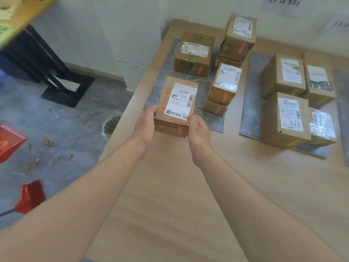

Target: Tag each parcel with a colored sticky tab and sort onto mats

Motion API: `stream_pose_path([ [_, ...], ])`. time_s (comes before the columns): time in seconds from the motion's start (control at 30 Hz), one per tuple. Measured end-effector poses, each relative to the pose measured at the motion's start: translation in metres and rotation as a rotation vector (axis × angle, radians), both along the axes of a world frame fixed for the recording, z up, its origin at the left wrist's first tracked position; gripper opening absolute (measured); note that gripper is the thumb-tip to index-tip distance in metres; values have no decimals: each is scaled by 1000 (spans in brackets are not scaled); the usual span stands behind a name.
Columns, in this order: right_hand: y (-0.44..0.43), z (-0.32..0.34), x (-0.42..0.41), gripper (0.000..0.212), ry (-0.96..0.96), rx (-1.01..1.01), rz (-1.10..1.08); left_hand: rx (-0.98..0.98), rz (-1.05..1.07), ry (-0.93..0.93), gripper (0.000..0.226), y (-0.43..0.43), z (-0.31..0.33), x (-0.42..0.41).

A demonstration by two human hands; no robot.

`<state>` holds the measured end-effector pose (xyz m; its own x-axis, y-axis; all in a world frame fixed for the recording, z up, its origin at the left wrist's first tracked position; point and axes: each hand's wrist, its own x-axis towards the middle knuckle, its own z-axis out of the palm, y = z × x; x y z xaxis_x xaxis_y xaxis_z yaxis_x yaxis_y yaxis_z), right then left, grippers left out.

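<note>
A cardboard parcel (174,104) with a white shipping label and a pink sticky tab (180,130) on its near side is held between both hands over the near end of the left grey mat (215,123). My left hand (146,125) grips its near left corner. My right hand (198,131) grips its near right corner. Several parcels with pink tabs (194,53) stand stacked further back on the same mat. On the grey mat to the right (249,110) sit several parcels with green tabs (287,118).
The wooden table (179,186) runs toward me, its left edge close to the held parcel. A third grey mat (342,114) shows at the far right. On the floor to the left are a red dustpan (9,142), cardboard scraps and a black stand (62,86).
</note>
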<state>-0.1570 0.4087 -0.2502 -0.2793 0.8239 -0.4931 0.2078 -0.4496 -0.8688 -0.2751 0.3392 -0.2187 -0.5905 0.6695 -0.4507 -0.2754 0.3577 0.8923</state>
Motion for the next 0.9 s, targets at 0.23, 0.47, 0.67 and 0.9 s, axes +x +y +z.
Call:
stream_pose_path([
  [0.23, 38, -23, -28, 33, -13, 7, -8, 26, 2, -45, 41, 50, -32, -31],
  [0.47, 61, -38, -62, 43, -100, 66, -91, 28, -21, -71, 39, 94, -53, -51],
  [0.67, 79, -47, -64, 60, -52, 35, -176, 49, -7, -160, 30, 124, -69, -55],
  [0.9, 93, -57, -46, 17, 17, 39, -212, 79, -57, -158, 28, 136, -72, -56],
])
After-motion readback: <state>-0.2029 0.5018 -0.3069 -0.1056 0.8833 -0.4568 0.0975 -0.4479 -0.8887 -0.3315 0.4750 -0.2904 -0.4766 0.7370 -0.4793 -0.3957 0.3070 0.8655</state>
